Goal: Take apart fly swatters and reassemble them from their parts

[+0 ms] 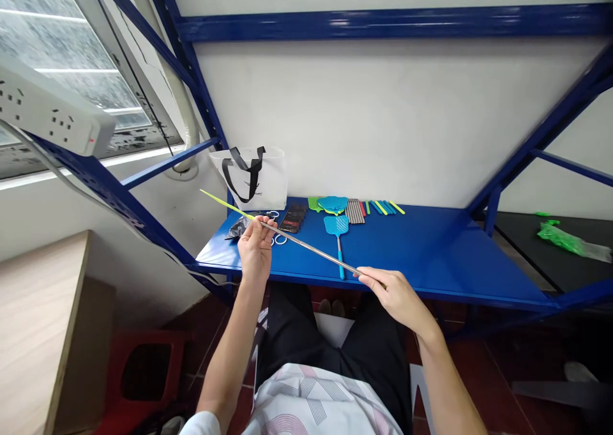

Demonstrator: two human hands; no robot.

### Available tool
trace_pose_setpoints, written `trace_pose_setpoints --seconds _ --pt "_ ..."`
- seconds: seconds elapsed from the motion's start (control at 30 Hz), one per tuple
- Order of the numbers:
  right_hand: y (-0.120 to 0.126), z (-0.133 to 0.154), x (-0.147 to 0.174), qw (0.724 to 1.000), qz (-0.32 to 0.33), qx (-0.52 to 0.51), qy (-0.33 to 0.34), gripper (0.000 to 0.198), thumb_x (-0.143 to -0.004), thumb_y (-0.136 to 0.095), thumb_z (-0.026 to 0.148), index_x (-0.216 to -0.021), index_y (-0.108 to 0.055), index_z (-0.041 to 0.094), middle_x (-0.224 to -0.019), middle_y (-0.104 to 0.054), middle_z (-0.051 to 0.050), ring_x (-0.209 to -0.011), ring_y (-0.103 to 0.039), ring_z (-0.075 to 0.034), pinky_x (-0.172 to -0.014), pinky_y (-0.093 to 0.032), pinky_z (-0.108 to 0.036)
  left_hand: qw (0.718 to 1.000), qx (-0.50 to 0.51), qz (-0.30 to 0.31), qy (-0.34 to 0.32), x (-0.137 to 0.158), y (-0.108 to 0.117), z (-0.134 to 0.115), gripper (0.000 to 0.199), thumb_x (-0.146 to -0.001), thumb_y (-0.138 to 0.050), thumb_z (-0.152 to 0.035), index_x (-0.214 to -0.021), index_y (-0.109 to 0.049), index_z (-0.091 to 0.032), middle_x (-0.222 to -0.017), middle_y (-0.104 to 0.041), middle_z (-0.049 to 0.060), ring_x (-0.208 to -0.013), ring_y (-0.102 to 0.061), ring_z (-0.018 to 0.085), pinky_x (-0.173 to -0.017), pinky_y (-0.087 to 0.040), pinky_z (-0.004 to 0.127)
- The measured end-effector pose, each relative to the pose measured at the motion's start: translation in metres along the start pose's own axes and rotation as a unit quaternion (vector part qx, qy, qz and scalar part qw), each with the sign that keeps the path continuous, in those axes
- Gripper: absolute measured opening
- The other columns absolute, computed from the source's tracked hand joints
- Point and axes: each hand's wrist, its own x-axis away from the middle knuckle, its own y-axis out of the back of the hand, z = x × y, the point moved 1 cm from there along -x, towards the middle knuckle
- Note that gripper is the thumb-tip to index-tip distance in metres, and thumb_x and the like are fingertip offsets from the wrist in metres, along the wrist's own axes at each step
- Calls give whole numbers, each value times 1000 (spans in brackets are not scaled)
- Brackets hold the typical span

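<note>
A telescopic fly swatter with a long metal rod (311, 248) is stretched out between my two hands above the table's front edge. Its yellow-green head (225, 203) appears edge-on at the left, as a thin strip. My left hand (256, 246) pinches the rod just beside that head. At the rod's other end my right hand (390, 291) is closed, and its fingers hide the grip. Beyond the rod lies a blue fly swatter (336, 225) with a blue handle. Behind it are stacked blue and green swatter heads (332, 204) and a row of metal rods (355, 211).
Coloured handle sleeves (383, 207) lie along the back of the blue table (431, 250). At left stand a white bag (272, 179) with black handles, dark packages (293, 218) and white-handled scissors (280, 239). A blue frame and a power strip (52, 109) border the space.
</note>
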Motion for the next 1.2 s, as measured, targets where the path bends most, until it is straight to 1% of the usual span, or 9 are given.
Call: trace_pose_setpoints --seconds 0.27,0.4,0.47,0.57,0.7,0.87,0.97,1.13,1.2 --pt "35 -16 7 999 43 12 -28 39 -109 -61 52 -126 -87 28 -125 -84 -8 -118 -79 -35 -101 -62 -44 997 21 -64 -44 -24 19 -12 15 -99 -84 -28 -97 -79 -14 -93 -80 2 -88 -80 11 -97 -66 26" --pt "49 -21 10 995 80 17 -52 43 -108 -60 58 -113 -90 28 -93 -85 -5 -84 -79 -27 -77 -61 -33 994 27 -85 -60 -35 29 -19 14 -101 -82 -28 -98 -77 -15 -93 -79 1 -89 -79 9 -98 -64 22" --pt "53 -27 11 994 88 13 -64 44 -108 -60 59 -113 -90 27 -76 -79 -3 -68 -72 -22 -64 -55 -29 996 23 -72 -54 -33 27 -17 17 -100 -84 -31 -99 -77 -16 -94 -78 1 -89 -78 10 -99 -63 24" --pt "58 -38 13 993 79 7 -83 45 -105 -62 61 -117 -89 26 -68 -71 -1 -58 -60 -18 -55 -48 -28 999 13 -31 -25 -24 20 -6 25 -96 -87 -39 -101 -76 -17 -95 -77 1 -91 -78 12 -102 -63 29" --pt "64 -46 17 991 72 10 -109 49 -104 -63 63 -124 -87 25 -68 -68 -1 -58 -57 -17 -55 -47 -28 1000 13 16 2 -14 11 13 34 -95 -86 -49 -100 -73 -19 -92 -74 0 -88 -76 13 -97 -63 32" --pt "68 -48 20 993 63 38 -97 51 -104 -61 65 -125 -88 26 -74 -77 -5 -64 -68 -22 -61 -54 -31 1000 29 -10 4 -16 11 27 37 -91 -89 -52 -94 -70 -20 -92 -74 1 -88 -75 14 -93 -64 31" --pt "64 -45 14 995 48 36 -78 48 -102 -64 65 -119 -90 28 -95 -85 -9 -79 -77 -27 -71 -60 -34 1000 9 -26 -12 -2 3 36 38 -93 -87 -55 -93 -69 -21 -102 -78 4 -102 -77 18 -102 -63 37" --pt "33 -33 -4 996 70 -1 -63 46 -107 -59 59 -119 -89 27 -92 -86 -5 -82 -79 -26 -76 -61 -34 998 -13 51 28 50 -25 62 41 -98 -79 -62 -97 -69 -22 -139 -75 11 -136 -69 28 -121 -54 51" --pt "23 -30 -9 996 66 -11 -53 43 -108 -59 56 -121 -89 27 -103 -87 -7 -94 -81 -28 -82 -63 -35 999 -10 41 21 61 -29 68 41 -98 -77 -63 -97 -68 -23 -137 -76 9 -136 -69 28 -123 -53 52"
